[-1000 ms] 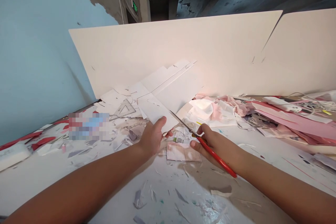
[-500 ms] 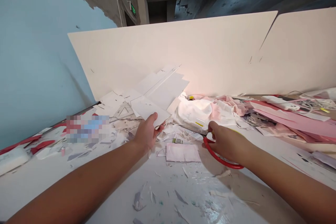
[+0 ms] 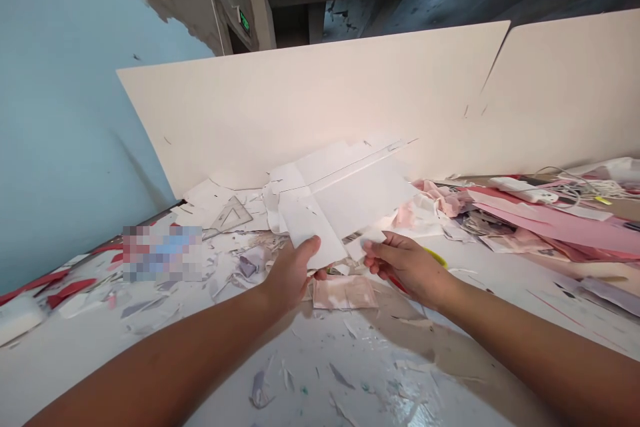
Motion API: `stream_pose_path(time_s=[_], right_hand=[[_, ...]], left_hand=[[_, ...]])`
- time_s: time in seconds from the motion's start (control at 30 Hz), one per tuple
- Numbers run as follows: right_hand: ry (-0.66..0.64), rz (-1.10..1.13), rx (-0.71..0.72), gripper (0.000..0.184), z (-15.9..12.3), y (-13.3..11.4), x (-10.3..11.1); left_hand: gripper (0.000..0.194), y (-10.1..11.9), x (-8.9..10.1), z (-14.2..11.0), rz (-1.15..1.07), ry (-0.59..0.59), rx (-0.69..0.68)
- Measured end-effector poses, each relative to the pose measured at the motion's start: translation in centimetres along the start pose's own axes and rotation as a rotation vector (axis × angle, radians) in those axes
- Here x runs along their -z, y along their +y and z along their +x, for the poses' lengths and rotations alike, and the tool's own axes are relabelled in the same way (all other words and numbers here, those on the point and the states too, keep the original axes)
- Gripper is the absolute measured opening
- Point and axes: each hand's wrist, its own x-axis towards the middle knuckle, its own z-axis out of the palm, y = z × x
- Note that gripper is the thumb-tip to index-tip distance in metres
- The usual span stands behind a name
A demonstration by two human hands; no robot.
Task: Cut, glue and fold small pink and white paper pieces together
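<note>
My left hand (image 3: 295, 267) is closed on the near edge of a white folded paper sheet (image 3: 363, 190), thumb on top. This stiff, creased sheet slants up to the right, its far side in front of the white panel. At its near right corner my right hand (image 3: 405, 263) pinches a small white flap (image 3: 365, 243) between thumb and fingers. A pair of scissors (image 3: 435, 257) is in the right hand too; bits of its yellow and red handles show around the palm, while its blades are hidden. Below the hands lies a pinkish cloth rectangle (image 3: 345, 293).
Paper scraps (image 3: 240, 267) litter the white table (image 3: 225, 373). A clear set square (image 3: 234, 215) lies at the left back. On the right are pink sheets (image 3: 550, 220), crumpled pink fabric (image 3: 440, 199), and a white power strip (image 3: 523, 190) with cables. A white panel (image 3: 320, 100) stands behind.
The white sheet has swung right and now spreads wider. My right hand has moved left to its corner and pinches a flap; the scissors have turned back into the palm.
</note>
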Motion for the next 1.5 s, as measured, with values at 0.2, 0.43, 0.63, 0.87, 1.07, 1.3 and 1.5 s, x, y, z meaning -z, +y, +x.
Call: stream_pose_path(time_s=[0.2,0.43,0.63,0.87,1.07,1.3,1.5], right_hand=[[-0.048,-0.119,0.060,0.021,-0.7,0.6,0.1],[-0.036,-0.151,0.062,0.022,-0.5,0.6,0.3],[-0.112,-0.110,0.051,0.020,-0.7,1.0,-0.2],[-0.043,-0.249,0.120,0.021,-0.9,1.5,-0.6],[0.000,-0.289,0.071,0.029,-1.1,2.3,-1.5],[0.029,-0.489,0.231,0.030,-1.2,0.8,-1.0],[0.188,-1.388,-0.056,0.025,0.8,0.0,4.3]], left_hand=[[0.020,-0.2,2.0,3.4,-0.041,0.069,0.161],[0.045,0.3,2.9,4.6,0.164,-0.066,0.113],[0.066,-0.1,3.5,4.7,0.540,0.129,-0.111],[0.046,-0.1,2.9,2.5,1.032,0.041,-0.777],[0.026,0.0,1.3,-0.2,0.910,-0.562,-0.719],[0.023,0.4,1.0,0.1,0.837,-0.379,-0.533],[0.019,0.7,2.8,2.6,0.851,-0.165,-0.472]])
